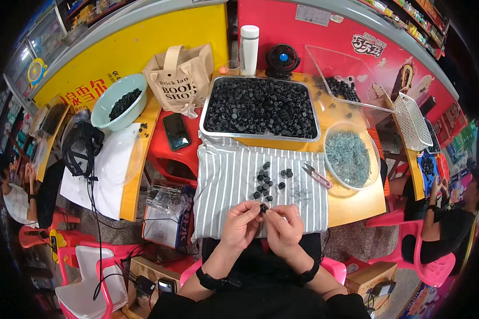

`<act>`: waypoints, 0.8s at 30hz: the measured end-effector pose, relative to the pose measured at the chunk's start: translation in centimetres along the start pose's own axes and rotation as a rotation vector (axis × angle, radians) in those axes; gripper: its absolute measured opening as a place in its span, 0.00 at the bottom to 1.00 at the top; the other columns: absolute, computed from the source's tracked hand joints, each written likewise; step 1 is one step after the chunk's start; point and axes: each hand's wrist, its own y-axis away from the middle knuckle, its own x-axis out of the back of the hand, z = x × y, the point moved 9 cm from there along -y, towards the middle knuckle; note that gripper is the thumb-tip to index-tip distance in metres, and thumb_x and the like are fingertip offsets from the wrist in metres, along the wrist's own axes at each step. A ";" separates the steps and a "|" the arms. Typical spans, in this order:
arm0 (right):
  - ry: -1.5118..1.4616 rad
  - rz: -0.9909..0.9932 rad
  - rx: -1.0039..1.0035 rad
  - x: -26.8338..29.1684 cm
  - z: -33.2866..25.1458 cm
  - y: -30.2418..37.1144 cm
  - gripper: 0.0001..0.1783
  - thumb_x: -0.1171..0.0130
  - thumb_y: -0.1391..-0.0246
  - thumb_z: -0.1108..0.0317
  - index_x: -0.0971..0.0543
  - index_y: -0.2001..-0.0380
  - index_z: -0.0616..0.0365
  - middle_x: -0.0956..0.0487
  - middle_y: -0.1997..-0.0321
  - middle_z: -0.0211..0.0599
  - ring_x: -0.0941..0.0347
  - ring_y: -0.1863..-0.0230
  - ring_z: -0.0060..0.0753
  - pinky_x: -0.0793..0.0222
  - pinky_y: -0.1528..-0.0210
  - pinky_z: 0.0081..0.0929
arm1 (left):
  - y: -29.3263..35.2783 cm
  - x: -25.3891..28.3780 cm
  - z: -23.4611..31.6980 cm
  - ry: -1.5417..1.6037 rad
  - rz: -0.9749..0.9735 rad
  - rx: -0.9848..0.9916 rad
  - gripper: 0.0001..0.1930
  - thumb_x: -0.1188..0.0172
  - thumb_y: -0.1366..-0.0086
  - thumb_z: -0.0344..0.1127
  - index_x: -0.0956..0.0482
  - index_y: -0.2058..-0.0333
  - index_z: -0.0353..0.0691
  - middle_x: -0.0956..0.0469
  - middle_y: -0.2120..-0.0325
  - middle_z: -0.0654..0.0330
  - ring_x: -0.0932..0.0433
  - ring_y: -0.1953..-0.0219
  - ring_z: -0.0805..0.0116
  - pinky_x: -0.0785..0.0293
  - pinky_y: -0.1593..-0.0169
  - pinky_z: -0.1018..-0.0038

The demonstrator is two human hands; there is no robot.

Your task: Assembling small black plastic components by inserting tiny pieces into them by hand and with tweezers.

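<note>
My left hand [240,227] and my right hand [285,229] meet over the near edge of a grey striped cloth [213,196]. Between their fingertips they pinch one small black round part [263,208]; its details are too small to make out. Just beyond, several loose black parts [264,179] lie on the cloth. Thin greenish trimmings [300,193] are scattered to their right. A pair of thread snips with a pink handle [320,178] rests at the cloth's right side.
A metal tray [203,126] heaped with black parts stands behind the cloth. To the right is a clear tub [378,162] of greenish trimmings. Left are a phone [176,131] on a red stool and a pale green bowl [102,114]. Other people sit at both sides.
</note>
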 end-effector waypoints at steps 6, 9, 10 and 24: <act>0.002 0.000 0.048 -0.2 -0.1 0.3 0.16 0.37 0.64 0.85 0.20 0.67 0.61 0.23 0.70 0.41 0.29 0.73 0.38 0.37 0.74 0.29 | 0.0 0.2 0.0 0.008 -0.013 0.005 0.06 0.43 0.35 0.24 0.20 0.61 0.32 0.18 0.64 0.55 0.21 0.67 0.72 0.23 0.60 0.79; 0.002 -0.009 0.068 -0.3 -0.2 0.1 0.16 0.38 0.65 0.86 0.20 0.67 0.61 0.23 0.69 0.42 0.29 0.73 0.38 0.37 0.74 0.29 | -0.1 -0.1 0.1 0.013 0.001 -0.001 0.06 0.43 0.35 0.24 0.20 0.60 0.32 0.18 0.64 0.55 0.21 0.68 0.72 0.23 0.60 0.79; 0.002 -0.012 0.072 -0.4 -0.2 0.1 0.16 0.38 0.65 0.86 0.20 0.67 0.61 0.23 0.69 0.42 0.29 0.73 0.39 0.37 0.74 0.29 | -0.1 0.0 0.1 0.015 0.009 -0.009 0.07 0.43 0.35 0.24 0.20 0.60 0.32 0.18 0.65 0.55 0.21 0.68 0.72 0.23 0.60 0.79; 0.027 -0.005 0.104 -0.2 -0.6 0.0 0.16 0.38 0.65 0.85 0.20 0.67 0.62 0.23 0.68 0.42 0.28 0.72 0.39 0.35 0.73 0.30 | 0.2 -0.5 0.2 -0.045 -0.021 -0.006 0.08 0.45 0.33 0.25 0.20 0.58 0.30 0.19 0.61 0.52 0.20 0.64 0.72 0.22 0.57 0.79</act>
